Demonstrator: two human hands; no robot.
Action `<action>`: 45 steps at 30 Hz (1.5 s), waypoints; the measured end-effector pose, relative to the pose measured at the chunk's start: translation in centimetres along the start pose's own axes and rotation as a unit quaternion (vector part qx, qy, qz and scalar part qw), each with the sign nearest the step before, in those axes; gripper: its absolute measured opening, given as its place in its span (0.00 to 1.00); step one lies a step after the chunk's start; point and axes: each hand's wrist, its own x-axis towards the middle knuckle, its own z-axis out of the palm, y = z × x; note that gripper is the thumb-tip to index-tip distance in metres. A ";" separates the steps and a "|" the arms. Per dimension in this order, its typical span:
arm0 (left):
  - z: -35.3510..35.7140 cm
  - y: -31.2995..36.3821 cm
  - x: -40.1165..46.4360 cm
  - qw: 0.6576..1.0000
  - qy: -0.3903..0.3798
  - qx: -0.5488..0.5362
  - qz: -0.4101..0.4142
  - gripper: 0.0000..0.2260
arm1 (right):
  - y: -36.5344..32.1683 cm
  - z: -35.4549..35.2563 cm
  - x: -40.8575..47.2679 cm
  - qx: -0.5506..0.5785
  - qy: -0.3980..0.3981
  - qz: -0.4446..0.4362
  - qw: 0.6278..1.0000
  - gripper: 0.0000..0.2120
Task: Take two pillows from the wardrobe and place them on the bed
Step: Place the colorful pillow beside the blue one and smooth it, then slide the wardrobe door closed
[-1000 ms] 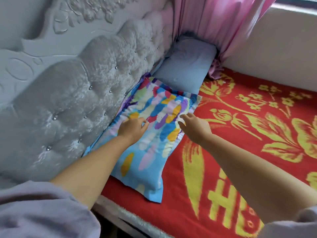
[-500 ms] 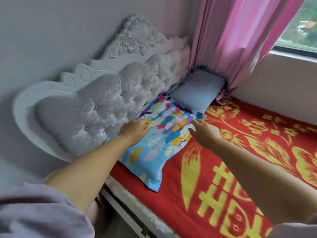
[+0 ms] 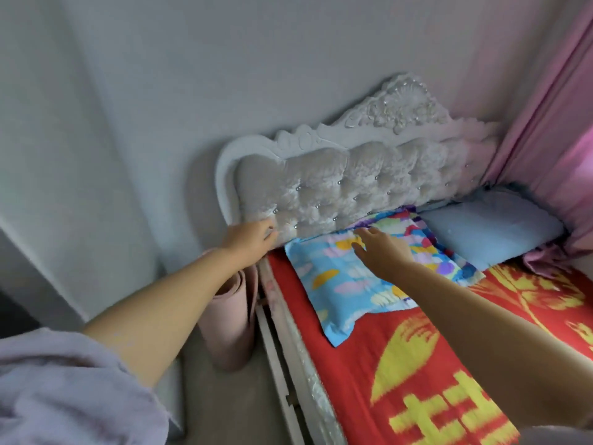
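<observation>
**Left hand off the pillow, now at the headboard**

Nearest: pale lilac fleece sleeve (image 3: 64, 390) at lower left, bare forearms reaching out. Beside the bed frame, a rolled pink mat (image 3: 229, 319) standing upright, not visible half a second ago. Red blanket with yellow floral print (image 3: 385, 364) covering the bed. Left hand (image 3: 248, 239) no longer on the pillow: fingers loosely curled, empty, touching the lower left edge of the grey tufted velvet headboard (image 3: 353, 184). Right hand (image 3: 380, 252) shifted onto the blue pillow with multicoloured feather print (image 3: 346, 284), fingers spread flat, gripping nothing. Farther right, plain light-blue pillow (image 3: 491, 229) unchanged against the headboard, touching the pink curtain (image 3: 545, 139).
</observation>
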 end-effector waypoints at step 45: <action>-31.8 -50.8 -67.1 0.758 0.145 0.159 -0.616 0.13 | -92.7 -5.4 -21.5 0.080 0.022 -0.642 0.762 0.16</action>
